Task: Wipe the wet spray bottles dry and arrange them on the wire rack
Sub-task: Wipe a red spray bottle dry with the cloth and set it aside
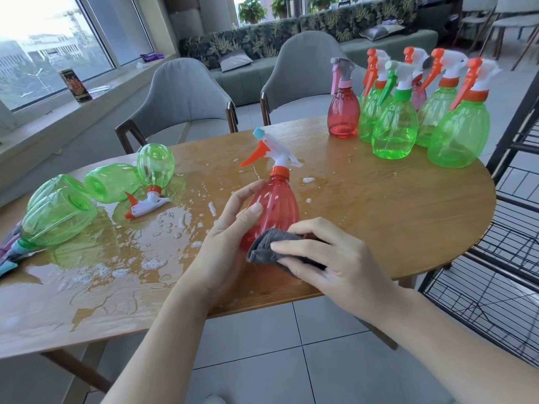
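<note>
**Drying the red bottle at the desk's near edge**

The right hand (326, 258) is pressing a folded grey cloth (271, 247) against the lower body of the red spray bottle (274, 205), fingers curled over the cloth. The left hand (230, 228) is gripping the bottle's side at centre frame, tilting it. Turning the bottle under the cloth, then working up to the trigger head, looks the sound way to dry it. The bottle is hanging just over the desk (379, 214) edge. Puddles are lying to the left, beside toppled green bottles (110, 182). Upright bottles (408, 112) are crowding the upper right. The wire rack (495, 281) is standing at the right edge, open for loading.
</note>
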Available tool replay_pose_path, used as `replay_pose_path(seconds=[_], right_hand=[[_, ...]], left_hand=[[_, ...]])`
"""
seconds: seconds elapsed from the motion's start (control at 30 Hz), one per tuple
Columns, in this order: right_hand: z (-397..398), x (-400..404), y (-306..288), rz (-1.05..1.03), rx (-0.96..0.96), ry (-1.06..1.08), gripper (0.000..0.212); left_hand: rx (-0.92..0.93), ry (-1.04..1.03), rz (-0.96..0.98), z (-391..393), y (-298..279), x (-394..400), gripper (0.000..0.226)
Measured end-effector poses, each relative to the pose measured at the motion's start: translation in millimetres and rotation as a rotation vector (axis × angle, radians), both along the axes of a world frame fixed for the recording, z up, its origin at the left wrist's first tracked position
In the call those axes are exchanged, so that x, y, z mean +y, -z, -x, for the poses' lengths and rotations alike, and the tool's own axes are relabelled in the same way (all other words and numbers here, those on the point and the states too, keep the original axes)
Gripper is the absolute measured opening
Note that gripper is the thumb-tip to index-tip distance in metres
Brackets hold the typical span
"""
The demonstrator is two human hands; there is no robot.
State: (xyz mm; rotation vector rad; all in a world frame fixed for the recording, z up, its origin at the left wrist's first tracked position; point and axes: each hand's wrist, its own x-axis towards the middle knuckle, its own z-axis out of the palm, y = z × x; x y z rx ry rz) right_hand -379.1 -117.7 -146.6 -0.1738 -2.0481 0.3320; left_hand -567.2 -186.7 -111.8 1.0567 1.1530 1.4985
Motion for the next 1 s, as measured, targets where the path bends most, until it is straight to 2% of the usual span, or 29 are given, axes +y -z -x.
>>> replay_pose_path(seconds=[0.17,0.37,0.43,0.67,0.87,1.0], right_hand=[[-0.2,16.0,-12.4,0.144,0.091,0.084,0.021],[5.1,32.3,-16.6,0.521,0.216,0.072,0.021],[7.6,29.7,-14.1,0.576,0.221,0.049,0.020],[3.5,21.3,-13.1,0.347,0.132,0.038,0.021],[8.4,20.6,-16.9,0.393,0.162,0.043,0.020],[10.3,11.0,-8.4,0.275,0.076,0.014,0.020]], left_hand=[[0.015,0.067,-0.023,5.8,2.3,-1.4,0.043],[0.121,0.091,-0.035,12.4,2.8,-3.5,0.039],[0.149,0.056,-0.042,14.3,2.4,-3.7,0.038],[0.197,0.013,-0.057,13.6,3.9,-5.7,0.043],[0.201,-0.020,-0.059,9.1,3.2,-6.4,0.043],[0.218,-0.069,-0.062,5.9,6.1,-5.2,0.036]])
